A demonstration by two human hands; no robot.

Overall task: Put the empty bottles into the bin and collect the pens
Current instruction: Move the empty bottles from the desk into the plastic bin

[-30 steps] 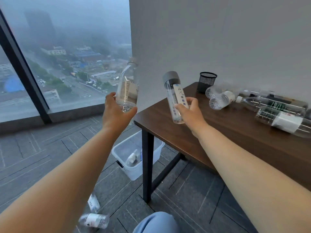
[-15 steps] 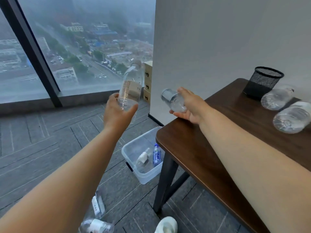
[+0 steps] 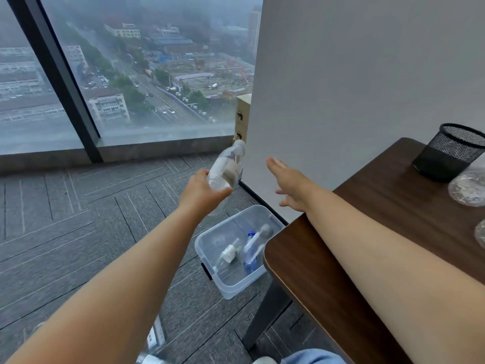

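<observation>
Grip: my left hand (image 3: 202,191) is curled round the base end of a clear bottle (image 3: 226,168), at centre frame.
Clear bottle: see-through, pale cap, tilted with the cap end up and to the right; held in the air over the carpet (image 3: 78,206), up and left of the bin.
Right hand (image 3: 288,186): mine, holding nothing; fingers straight and spread, reaching forward just right of centre, above the bin's far end. My forearm crosses the table's near corner.
Bin (image 3: 232,288): clear plastic tub on the carpet, lower centre, its right side just beside the table's corner.
Bin contents: white-labelled bottle (image 3: 229,254) lying on the bottom; blue-capped bottle (image 3: 248,261) just to its right; grey-capped bottle (image 3: 265,229) against the blue one, blurred, so I cannot tell whether it lies at rest.
Table (image 3: 380,211): dark wood, right side of frame; one black leg shows at lower centre.
Mesh cup (image 3: 450,153): black, upright on the table, upper right, near the wall (image 3: 354,88). I cannot see into it.
Upper table bottle (image 3: 468,187): clear, lying on the table at the right edge of the frame, just in front of the mesh cup, partly cut off.
Lower table bottle (image 3: 481,233): clear, below the first, mostly out of frame.
Floor bottle (image 3: 157,334): white label, on the carpet at the bottom of the frame, partly hidden by my left forearm.
Boxes (image 3: 242,116): cardboard, stacked behind the wall's edge, upper centre.
Window (image 3: 157,74): fills the upper left; hazy city beyond.
</observation>
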